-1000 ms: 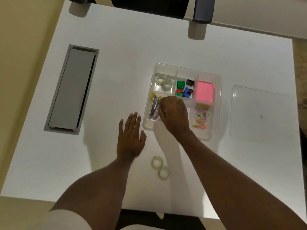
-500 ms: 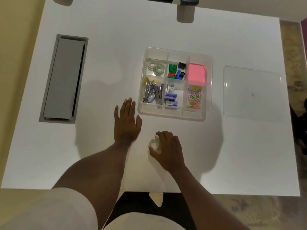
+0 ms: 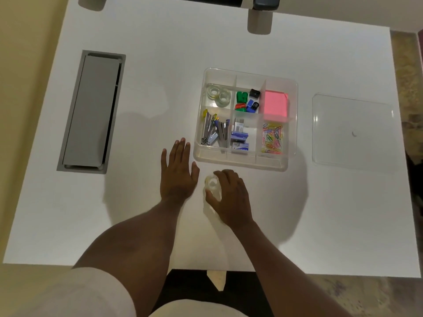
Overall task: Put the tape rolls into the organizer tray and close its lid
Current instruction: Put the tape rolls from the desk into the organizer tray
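The clear organizer tray [image 3: 291,124] stands open in the middle of the white table [image 3: 251,49]. Two clear tape rolls [image 3: 218,95] lie in its back-left compartment. In front of the tray, my right hand [image 3: 230,197] is closed over a clear tape roll [image 3: 211,183] on the table; whether a second roll lies under the palm is hidden. My left hand [image 3: 177,171] rests flat beside it, fingers spread, holding nothing. The transparent lid [image 3: 352,133] lies flat to the right of the tray.
The other compartments hold staplers [image 3: 214,131], staple boxes [image 3: 239,138], coloured sharpeners [image 3: 247,101], pink sticky notes [image 3: 275,106] and paper clips [image 3: 272,138]. A grey cable hatch [image 3: 91,110] is set in the table at left. Chair armrests [image 3: 265,3] stand at the far edge.
My right hand left the tray, came back to the near side and closed over a tape roll on the table. The left hand stayed flat.
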Available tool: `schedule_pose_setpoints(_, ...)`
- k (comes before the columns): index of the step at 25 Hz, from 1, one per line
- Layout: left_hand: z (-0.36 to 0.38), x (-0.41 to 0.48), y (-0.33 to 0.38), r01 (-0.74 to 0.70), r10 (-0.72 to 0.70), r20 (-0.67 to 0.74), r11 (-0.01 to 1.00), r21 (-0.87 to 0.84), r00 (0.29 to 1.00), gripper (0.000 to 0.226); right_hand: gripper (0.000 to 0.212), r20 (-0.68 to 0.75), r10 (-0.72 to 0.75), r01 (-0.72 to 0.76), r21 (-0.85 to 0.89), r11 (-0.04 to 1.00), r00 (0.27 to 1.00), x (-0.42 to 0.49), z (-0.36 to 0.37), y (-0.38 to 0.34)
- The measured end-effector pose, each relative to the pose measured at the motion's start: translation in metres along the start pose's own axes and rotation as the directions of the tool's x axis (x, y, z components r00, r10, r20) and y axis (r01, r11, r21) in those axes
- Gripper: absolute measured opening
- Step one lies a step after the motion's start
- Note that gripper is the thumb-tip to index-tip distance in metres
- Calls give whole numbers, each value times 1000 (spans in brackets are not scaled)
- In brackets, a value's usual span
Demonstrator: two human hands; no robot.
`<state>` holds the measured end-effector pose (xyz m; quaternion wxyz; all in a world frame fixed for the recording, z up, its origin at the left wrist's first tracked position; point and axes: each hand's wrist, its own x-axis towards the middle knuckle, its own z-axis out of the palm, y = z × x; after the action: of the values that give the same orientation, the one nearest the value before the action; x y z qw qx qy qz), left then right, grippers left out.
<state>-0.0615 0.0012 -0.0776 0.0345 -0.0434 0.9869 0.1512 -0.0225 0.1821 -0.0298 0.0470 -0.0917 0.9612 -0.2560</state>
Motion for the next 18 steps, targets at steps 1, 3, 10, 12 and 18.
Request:
schedule_pose_setpoints(1, 1, 0, 0, -2, 2, -10, 1000, 2, 1000, 67, 59, -17, 0, 0, 36, 999, 1000, 14, -5, -1)
schedule_pose_setpoints(3, 3, 1, -1, -9, 9, -28, 1000, 3, 1000, 65, 58, -58, -10, 16, 96, 995, 998, 45, -16, -3)
schedule_pose_setpoints(10, 5, 2, -3, -13, 13, -26, 1000, 2, 1000, 64, 49, -137, -45, 73, 200, 977, 989, 181, -60, -10)
schedule_pose_setpoints(12, 7, 2, -4, -6, 6, -13, 1000, -3, 1000, 64, 46, -123, -40, 61, 167, 984, 992, 213, -68, -9)
schedule_pose_setpoints(18, 10, 4, -4, 8, -8, 14, 1000, -9, 1000, 65, 48, 68, -62, 80, -313, 947, 996, 280, -63, -3)
